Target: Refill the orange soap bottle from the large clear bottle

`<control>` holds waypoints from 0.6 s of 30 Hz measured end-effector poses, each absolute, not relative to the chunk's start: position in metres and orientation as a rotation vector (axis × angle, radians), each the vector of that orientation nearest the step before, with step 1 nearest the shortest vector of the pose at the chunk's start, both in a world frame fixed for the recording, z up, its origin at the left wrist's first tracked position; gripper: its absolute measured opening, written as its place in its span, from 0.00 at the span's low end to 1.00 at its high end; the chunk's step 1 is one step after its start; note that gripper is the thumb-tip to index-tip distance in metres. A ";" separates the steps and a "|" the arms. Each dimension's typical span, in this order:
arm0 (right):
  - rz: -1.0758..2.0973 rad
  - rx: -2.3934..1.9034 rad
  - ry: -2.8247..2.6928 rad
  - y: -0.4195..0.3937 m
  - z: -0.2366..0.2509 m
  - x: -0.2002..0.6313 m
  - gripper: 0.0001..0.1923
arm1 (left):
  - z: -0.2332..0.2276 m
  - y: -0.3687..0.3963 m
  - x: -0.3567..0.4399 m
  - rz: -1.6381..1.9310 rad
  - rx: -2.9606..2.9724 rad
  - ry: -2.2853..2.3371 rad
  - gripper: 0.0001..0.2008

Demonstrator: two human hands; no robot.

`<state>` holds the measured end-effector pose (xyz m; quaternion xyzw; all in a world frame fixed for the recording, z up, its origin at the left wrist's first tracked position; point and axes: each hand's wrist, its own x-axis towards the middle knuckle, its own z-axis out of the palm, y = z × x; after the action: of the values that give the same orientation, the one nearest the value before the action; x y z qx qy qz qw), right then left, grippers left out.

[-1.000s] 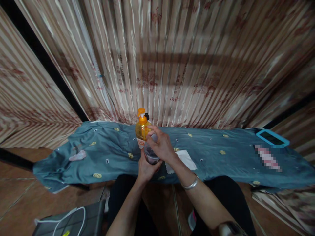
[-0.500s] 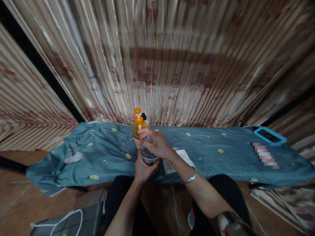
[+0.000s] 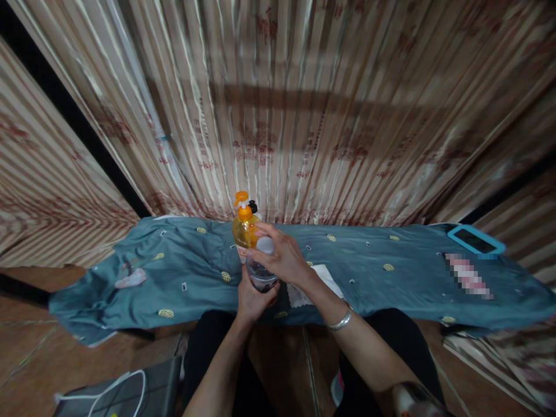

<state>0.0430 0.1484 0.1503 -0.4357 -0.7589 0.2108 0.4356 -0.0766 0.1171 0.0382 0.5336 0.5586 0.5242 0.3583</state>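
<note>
My left hand (image 3: 253, 296) is wrapped round the lower part of a clear bottle (image 3: 259, 275) with a dark band near its base. Its round whitish cap (image 3: 265, 245) faces up. From the right, my right hand (image 3: 284, 255) reaches over the bottle top, thumb on the near side of the cap and straightened fingers on the far side. Just behind the bottle stands a yellow pump bottle (image 3: 244, 230) with an orange pump head, partly hidden by my right fingers. Behind that, a black pump top (image 3: 252, 205) shows; its body is mostly hidden.
A blue-green patterned cloth (image 3: 369, 284) covers the low table. A white tissue (image 3: 324, 278) lies under my right forearm. At the right are a blue-framed device (image 3: 476, 239) and a blurred pink item (image 3: 469, 277); at the left, a pale small item (image 3: 131, 278). A striped curtain (image 3: 278, 116) hangs behind.
My right fingers have straightened and shifted slightly right around the cap, so more of its top shows. The left hand and bottle stay nearly in place.
</note>
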 end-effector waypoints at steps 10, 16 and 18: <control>0.476 -1.320 -1.737 0.129 0.148 0.039 0.19 | 0.040 0.117 -0.077 1.336 1.361 1.416 0.43; 0.642 -1.214 -1.781 0.136 0.148 0.045 0.19 | 0.039 0.117 -0.078 1.351 1.370 1.413 0.37; 0.696 -1.170 -1.803 0.139 0.149 0.049 0.19 | 0.039 0.116 -0.077 1.357 1.369 1.417 0.38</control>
<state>0.0490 0.1390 0.1490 -0.4681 -0.7218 0.2786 0.4270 -0.0773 0.1164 0.0392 0.5325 0.5514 0.5280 0.3657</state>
